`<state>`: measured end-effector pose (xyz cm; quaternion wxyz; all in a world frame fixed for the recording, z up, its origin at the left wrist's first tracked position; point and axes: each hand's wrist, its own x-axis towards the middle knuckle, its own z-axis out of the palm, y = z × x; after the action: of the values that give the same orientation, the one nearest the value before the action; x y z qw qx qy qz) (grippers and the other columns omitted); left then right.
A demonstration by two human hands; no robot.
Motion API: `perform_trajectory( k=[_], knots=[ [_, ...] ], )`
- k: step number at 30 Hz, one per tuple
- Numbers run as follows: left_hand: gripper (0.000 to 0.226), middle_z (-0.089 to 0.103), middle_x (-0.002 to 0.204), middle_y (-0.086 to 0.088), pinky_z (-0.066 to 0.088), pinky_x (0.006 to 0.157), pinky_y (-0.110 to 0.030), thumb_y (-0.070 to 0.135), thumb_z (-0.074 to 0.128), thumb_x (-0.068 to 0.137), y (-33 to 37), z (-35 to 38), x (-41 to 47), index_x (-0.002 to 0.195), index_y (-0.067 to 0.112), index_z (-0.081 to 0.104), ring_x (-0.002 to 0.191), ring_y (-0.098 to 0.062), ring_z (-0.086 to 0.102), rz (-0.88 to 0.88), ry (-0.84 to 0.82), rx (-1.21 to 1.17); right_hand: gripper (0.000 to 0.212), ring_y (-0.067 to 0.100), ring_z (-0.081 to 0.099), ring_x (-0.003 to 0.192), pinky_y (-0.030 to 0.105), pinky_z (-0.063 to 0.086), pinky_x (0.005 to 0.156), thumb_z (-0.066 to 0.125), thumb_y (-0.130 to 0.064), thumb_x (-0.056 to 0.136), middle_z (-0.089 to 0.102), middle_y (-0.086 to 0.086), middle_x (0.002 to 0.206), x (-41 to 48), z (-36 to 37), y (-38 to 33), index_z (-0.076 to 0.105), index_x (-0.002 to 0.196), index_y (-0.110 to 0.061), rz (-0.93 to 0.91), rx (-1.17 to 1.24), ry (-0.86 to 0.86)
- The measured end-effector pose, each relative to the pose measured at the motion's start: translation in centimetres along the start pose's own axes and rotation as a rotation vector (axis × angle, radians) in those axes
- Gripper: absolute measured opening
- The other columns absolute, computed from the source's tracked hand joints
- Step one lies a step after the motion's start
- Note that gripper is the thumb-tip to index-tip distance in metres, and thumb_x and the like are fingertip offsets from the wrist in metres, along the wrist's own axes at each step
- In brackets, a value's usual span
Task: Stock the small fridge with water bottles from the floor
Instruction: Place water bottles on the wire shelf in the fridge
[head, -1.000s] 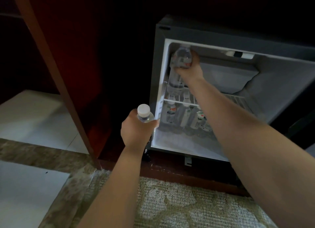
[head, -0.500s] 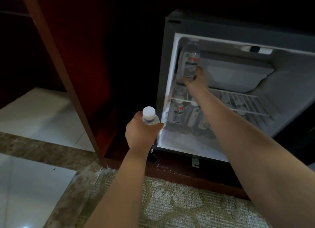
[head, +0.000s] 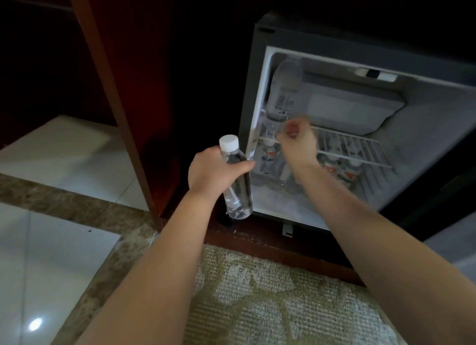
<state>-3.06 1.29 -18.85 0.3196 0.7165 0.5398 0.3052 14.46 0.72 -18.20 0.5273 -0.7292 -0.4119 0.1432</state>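
Setting: a small fridge point(head: 260, 92) stands open inside a dark wooden cabinet point(head: 134, 92), seen from above by a person crouched on a patterned rug point(head: 270, 301).
Left hand point(head: 211, 172): its grip is wrapped around the middle of a clear water bottle point(head: 235, 179) with a white cap, held upright just outside the fridge's lower left corner.
Right hand point(head: 298, 143): blurred, at the front edge of the wire shelf point(head: 360, 151); fingers loosely curled with nothing held, the grip partly open.
Upper shelf: one bottle on the shelf point(head: 284, 89) stands at the far left against the fridge wall, just above and behind the right hand, apart from it.
Lower compartment: several bottles below point(head: 342, 172) stand under the wire shelf, some with red and white labels.
Freezer box point(head: 353, 107): a pale block fills the upper right of the interior.
Floor: pale glossy tiles point(head: 51, 262) with a brown stone border lie to the left of the rug.
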Motion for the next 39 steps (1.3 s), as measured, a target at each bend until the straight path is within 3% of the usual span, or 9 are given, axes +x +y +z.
perform_trajectory(
  k=[4, 6, 9, 15, 18, 25, 27, 31, 39],
  knots=[
    [0.035, 0.063, 0.068, 0.007, 0.049, 0.06, -0.028, 0.058, 0.073, 0.067, 3.2, -1.3, -0.1, 0.067, 0.026, 0.059, 0.065, -0.004, 0.06, 0.108, -0.012, 0.02, 0.041, 0.019, 0.063, 0.097, 0.028, 0.052, 0.082, 0.063, 0.0, 0.084, 0.065, 0.012, 0.113, -3.7, -2.9, -0.8, 0.054, 0.123, -0.008, 0.057, -0.093, -0.728],
    [0.04, 0.064, 0.069, 0.006, 0.05, 0.06, -0.029, 0.062, 0.07, 0.067, 5.0, -1.6, -0.3, 0.072, 0.023, 0.062, 0.066, -0.006, 0.061, 0.155, 0.015, 0.003, 0.063, 0.016, 0.06, 0.109, 0.03, 0.05, 0.094, 0.077, -0.016, 0.076, 0.061, 0.003, 0.122, -4.8, -3.8, -0.3, 0.049, 0.132, -0.016, 0.047, -0.156, -0.841],
    [0.042, 0.063, 0.069, 0.007, 0.049, 0.06, -0.028, 0.063, 0.068, 0.068, 7.7, -1.5, -0.7, 0.072, 0.022, 0.061, 0.066, -0.007, 0.061, 0.212, 0.076, -0.026, 0.075, 0.014, 0.06, 0.109, 0.036, 0.05, 0.095, 0.085, -0.04, 0.059, 0.062, -0.002, 0.117, -5.9, -4.5, 0.2, 0.05, 0.122, -0.022, 0.045, -0.116, -0.644],
    [0.049, 0.06, 0.085, 0.007, 0.047, 0.065, -0.022, 0.059, 0.066, 0.074, 9.1, 0.3, -1.0, 0.092, 0.014, 0.06, 0.079, -0.008, 0.058, 0.203, 0.082, -0.199, 0.04, 0.006, 0.066, 0.081, 0.016, 0.054, 0.062, 0.086, -0.022, 0.067, 0.068, 0.001, 0.102, -5.0, -6.7, 0.4, 0.057, 0.094, -0.027, 0.016, -0.093, -0.492],
    [0.054, 0.06, 0.112, -0.001, 0.047, 0.087, -0.026, 0.053, 0.06, 0.083, 7.7, 0.7, -0.3, 0.116, 0.01, 0.057, 0.104, -0.014, 0.057, 0.086, 0.121, -0.398, 0.029, 0.01, 0.069, 0.077, 0.024, 0.056, 0.072, 0.082, -0.025, 0.072, 0.07, 0.0, 0.094, -3.7, -7.4, 0.5, 0.062, 0.092, -0.021, 0.072, -0.034, -0.444],
    [0.083, 0.015, 0.156, -0.01, 0.024, 0.112, -0.031, 0.033, 0.06, 0.087, 5.9, 2.8, 1.6, 0.15, 0.008, 0.013, 0.143, -0.023, 0.021, 0.037, 0.13, -0.194, 0.044, 0.011, 0.068, 0.076, 0.028, 0.055, 0.071, 0.075, -0.047, 0.074, 0.071, -0.001, 0.093, 1.3, -6.9, 0.7, 0.064, 0.103, -0.015, 0.174, -0.069, -0.289],
    [0.09, 0.007, 0.159, -0.008, 0.019, 0.113, -0.028, 0.036, 0.06, 0.087, 5.5, 3.6, 2.1, 0.151, 0.009, 0.003, 0.145, -0.02, 0.012, 0.02, 0.032, -0.156, 0.047, 0.01, 0.066, 0.076, 0.024, 0.051, 0.063, 0.074, -0.045, 0.077, 0.068, 0.0, 0.1, 2.4, -6.3, 1.0, 0.062, 0.109, -0.013, 0.17, -0.073, -0.242],
    [0.103, -0.004, 0.159, -0.005, 0.015, 0.116, -0.03, 0.042, 0.064, 0.083, 4.5, 4.7, 2.8, 0.151, 0.009, -0.006, 0.146, -0.019, 0.006, -0.002, -0.108, -0.115, 0.03, 0.014, 0.065, 0.085, 0.03, 0.054, 0.079, 0.074, -0.038, 0.079, 0.067, -0.003, 0.095, 4.3, -5.4, 1.5, 0.06, 0.098, -0.019, 0.226, 0.024, -0.189],
    [0.103, -0.01, 0.159, 0.001, 0.014, 0.097, -0.017, 0.042, 0.063, 0.085, 3.3, 4.9, 3.1, 0.15, 0.015, -0.013, 0.146, -0.015, 0.005, 0.005, -0.144, -0.119, 0.079, 0.022, 0.062, 0.107, 0.043, 0.051, 0.095, 0.087, -0.037, 0.054, 0.064, 0.002, 0.118, 7.0, -3.5, 3.5, 0.049, 0.121, -0.02, 0.125, 0.015, -0.096]
  ],
)
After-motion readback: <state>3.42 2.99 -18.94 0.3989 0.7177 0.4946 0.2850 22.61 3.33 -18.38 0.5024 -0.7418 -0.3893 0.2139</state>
